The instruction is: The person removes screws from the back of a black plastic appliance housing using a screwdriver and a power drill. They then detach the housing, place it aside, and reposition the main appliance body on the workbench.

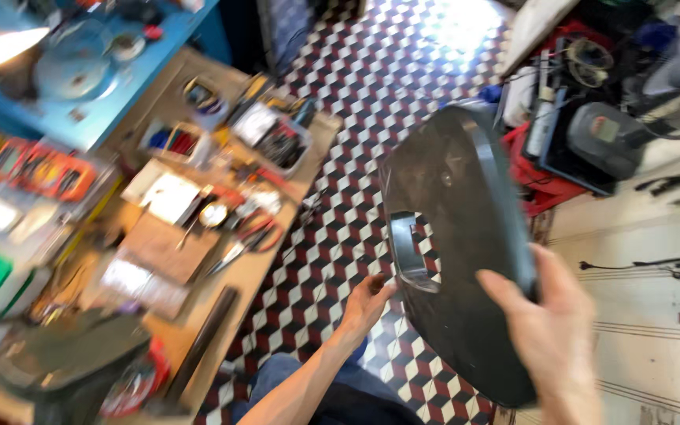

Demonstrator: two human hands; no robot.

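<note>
Holding: both hands carry a dark rounded panel (466, 236) upright over the tiled floor (340, 157), right of the bench (261, 267).
Handling: likely stiff and fairly light; smooth, best gripped by rim or handle.
Look: black, oval, raised edge, recessed handle (408, 250).
Left hand (365, 303): fingers loosely curled at the lower edge.
Right hand (548, 330): fingers clamped over the rim.

Both forearms are bare with no sleeve, glove, watch or ring showing on the left hand (367, 303) or the blurred right hand (548, 330), and near the bottom edge blue denim trousers (332, 393) cover the person's legs.
</note>
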